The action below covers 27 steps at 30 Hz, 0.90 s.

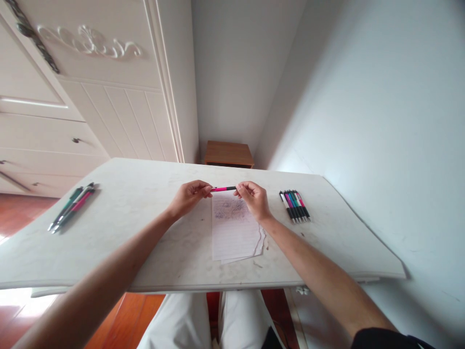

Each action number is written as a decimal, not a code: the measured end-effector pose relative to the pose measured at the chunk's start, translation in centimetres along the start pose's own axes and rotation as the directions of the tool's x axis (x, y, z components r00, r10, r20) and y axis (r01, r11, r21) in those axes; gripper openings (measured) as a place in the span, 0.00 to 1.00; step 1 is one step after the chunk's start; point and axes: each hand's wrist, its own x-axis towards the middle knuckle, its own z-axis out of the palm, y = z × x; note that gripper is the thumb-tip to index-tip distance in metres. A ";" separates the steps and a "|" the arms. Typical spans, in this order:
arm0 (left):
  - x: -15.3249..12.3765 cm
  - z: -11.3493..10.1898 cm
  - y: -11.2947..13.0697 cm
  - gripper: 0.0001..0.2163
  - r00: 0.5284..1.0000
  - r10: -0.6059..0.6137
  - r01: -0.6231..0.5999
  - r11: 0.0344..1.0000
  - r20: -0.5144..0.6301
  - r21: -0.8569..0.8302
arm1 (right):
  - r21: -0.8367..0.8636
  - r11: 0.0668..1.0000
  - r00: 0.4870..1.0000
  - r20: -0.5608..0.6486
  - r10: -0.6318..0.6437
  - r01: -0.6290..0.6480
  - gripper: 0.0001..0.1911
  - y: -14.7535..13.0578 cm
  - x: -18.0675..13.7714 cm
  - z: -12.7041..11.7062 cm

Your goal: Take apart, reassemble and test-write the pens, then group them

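Note:
Both hands hold a pink and black pen (pixel 224 189) level between them, over the top of some lined paper (pixel 236 242). My left hand (pixel 191 196) pinches its pink end, and my right hand (pixel 254 198) has its fingers closed on the black end. The fingers hide both tips of the pen. Dense dark scribbles cover the upper part of the paper, whose right edge is torn. To the right of my right hand lies a neat row of several pens (pixel 295 207) with differently coloured barrels and black grips.
At the table's left lie a few more pens (pixel 73 207), green and pink among them. The white table (pixel 152 257) borders a wall (pixel 392 121) on the right. A cream cabinet (pixel 119 116) stands behind at left, and a brown wooden stand (pixel 229 152) beyond the far edge.

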 end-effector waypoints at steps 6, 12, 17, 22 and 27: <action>0.0 0.0 -0.2 0.16 0.995 0.004 -0.008 0.999 -0.100 -0.039 | 0.012 1.000 1.000 0.004 -0.007 0.007 0.17 -0.2 0.1 0.0; 0.1 0.0 -0.3 0.15 0.992 0.004 -0.007 1.000 -0.129 -0.024 | 0.053 0.999 1.000 0.000 0.000 0.000 0.18 0.2 0.2 0.1; 0.2 0.1 -0.5 0.15 0.987 0.008 -0.016 0.999 -0.163 -0.046 | 0.136 0.990 0.999 0.013 0.036 -0.037 0.18 1.0 0.2 0.3; 0.1 0.0 -0.4 0.14 0.990 0.008 -0.014 0.999 -0.138 -0.040 | 0.148 0.986 0.997 0.024 0.072 -0.075 0.16 0.9 0.2 0.2; -0.1 0.0 -0.5 0.13 0.994 0.012 -0.018 0.998 -0.107 -0.055 | 0.114 0.990 0.996 0.038 0.079 -0.083 0.14 0.2 0.1 -0.1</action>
